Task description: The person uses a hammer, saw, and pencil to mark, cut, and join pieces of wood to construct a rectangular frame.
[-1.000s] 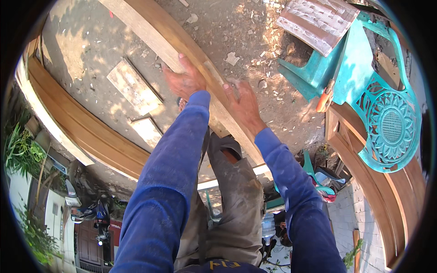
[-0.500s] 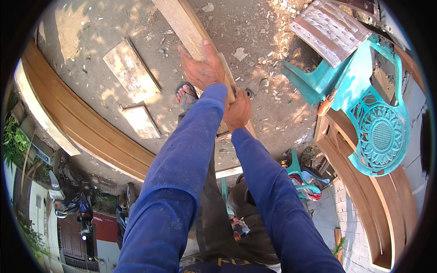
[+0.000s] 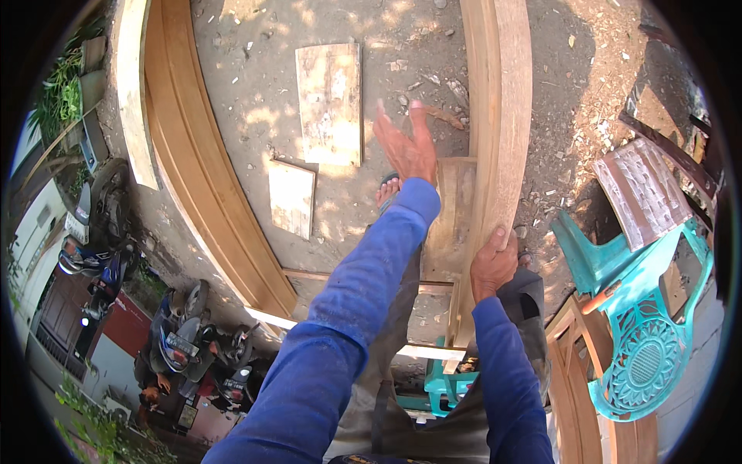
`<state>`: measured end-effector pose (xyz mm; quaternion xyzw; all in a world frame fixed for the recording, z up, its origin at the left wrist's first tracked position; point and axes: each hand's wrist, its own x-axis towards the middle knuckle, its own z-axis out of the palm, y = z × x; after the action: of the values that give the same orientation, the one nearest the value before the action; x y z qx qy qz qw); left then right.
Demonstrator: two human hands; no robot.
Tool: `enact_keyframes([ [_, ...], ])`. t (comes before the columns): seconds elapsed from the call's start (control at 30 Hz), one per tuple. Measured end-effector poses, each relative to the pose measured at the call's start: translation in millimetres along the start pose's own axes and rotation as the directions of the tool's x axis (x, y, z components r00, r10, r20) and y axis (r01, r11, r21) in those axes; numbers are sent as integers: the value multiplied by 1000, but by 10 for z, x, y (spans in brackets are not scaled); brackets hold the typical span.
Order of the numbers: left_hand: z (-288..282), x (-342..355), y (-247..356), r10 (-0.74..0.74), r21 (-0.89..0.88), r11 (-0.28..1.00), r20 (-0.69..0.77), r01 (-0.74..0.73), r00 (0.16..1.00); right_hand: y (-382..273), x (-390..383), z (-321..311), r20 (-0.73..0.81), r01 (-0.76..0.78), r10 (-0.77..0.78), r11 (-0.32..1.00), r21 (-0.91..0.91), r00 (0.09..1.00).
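A long, grooved wooden beam (image 3: 506,100) runs from the far edge down between my legs. My right hand (image 3: 495,261) grips its right side, thumb on the upper face and the other fingers partly hidden. Left of the beam my left hand (image 3: 410,151) hovers above the ground, slightly blurred, thumb and fingers spread, holding nothing. A flat wooden board (image 3: 448,220) adjoins the beam just below that hand. A second grooved wooden beam (image 3: 189,116) stretches along the left, with a paler strip at its outer side.
Two loose plank pieces, a larger one (image 3: 328,108) and a smaller one (image 3: 291,199), lie on the dirt. A turquoise plastic chair (image 3: 645,356) lies at the right beside a wooden frame (image 3: 576,371). Motorcycles (image 3: 182,340) and a person (image 3: 151,394) are at the lower left.
My left hand has come off the beam and opened to its left. My right hand remains on the beam. The view has turned, so the beams now run more upright.
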<state>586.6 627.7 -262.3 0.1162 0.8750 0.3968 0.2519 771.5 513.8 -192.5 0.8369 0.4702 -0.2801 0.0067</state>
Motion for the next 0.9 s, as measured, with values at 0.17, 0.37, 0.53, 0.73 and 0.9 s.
enact_keyframes([
  [0.17, -1396, 1939, -1825, -47, 707, 700, -91, 98, 995, -89, -88, 55, 71, 55, -68, 982, 181, 995],
  [0.37, -1342, 2114, -2016, -143, 627, 772, 20, 99, 990, -68, -69, 28, -8, 135, -141, 928, 347, 990],
  [0.53, -1570, 2181, -1771, -272, 709, 705, 251, 15, 929, -35, -95, -63, 0, 171, -184, 912, 372, 983],
  [0.73, -1365, 1927, -956, 260, 723, 612, 198, -320, 945, 55, -105, -175, 34, 104, -119, 949, 296, 992],
  [0.9, -1510, 1334, -80, 223, 471, 832, 198, -292, 954, 233, 89, -68, -30, 194, -199, 900, 391, 980],
])
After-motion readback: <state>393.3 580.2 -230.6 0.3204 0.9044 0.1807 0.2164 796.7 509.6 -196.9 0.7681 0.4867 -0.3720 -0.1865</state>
